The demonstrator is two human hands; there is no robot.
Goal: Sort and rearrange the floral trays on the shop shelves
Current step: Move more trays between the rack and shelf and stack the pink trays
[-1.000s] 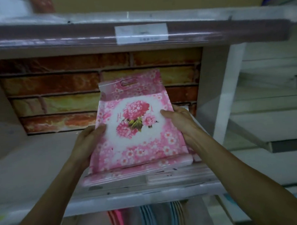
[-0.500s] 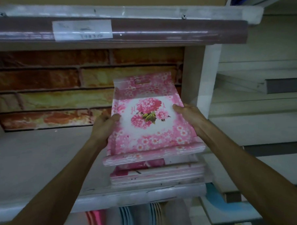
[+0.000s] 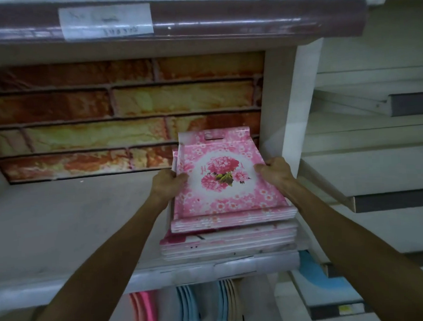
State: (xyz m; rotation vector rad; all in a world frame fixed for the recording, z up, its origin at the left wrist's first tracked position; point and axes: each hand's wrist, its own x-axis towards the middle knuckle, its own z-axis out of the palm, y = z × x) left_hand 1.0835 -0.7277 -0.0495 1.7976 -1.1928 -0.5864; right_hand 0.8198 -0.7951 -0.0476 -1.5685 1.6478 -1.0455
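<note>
**Floral trays sitting stacked at the right end of the shelf, top bundle in both hands**

Floral trays [image 3: 227, 181] are lying in a pink pile on the shelf [image 3: 63, 230], tucked against the white upright [image 3: 286, 123] at its right end. The left hand [image 3: 166, 185] is gripping the left edge of the upper bundle, thumb curling over the rim; the right hand [image 3: 275, 173] is gripping the opposite edge the same way. The lower stack [image 3: 228, 242] is resting underneath, its front edge lying close to the shelf's lip and sitting a little further left than the bundle above.

Risks, as I am judging them: the upper bundle is sitting askew on the lower one, so letting go now could be leaving it overhanging and sliding forward off the lip. The trays are looking glossy and thin, so several could be fanning apart if the grip is loosening on one side. The right knuckles are working very near the upright and could be knocking against it.

Behind the trays, brick-pattern backing [image 3: 121, 115] is covering the rear of the bay. A paper label [image 3: 106, 20] is hanging on the maroon edge of the shelf above. Below, coloured plates [image 3: 187, 307] are standing on edge in pink, blue and beige. Lighting is looking dim, and neighbouring shelving is showing to the right.
</note>
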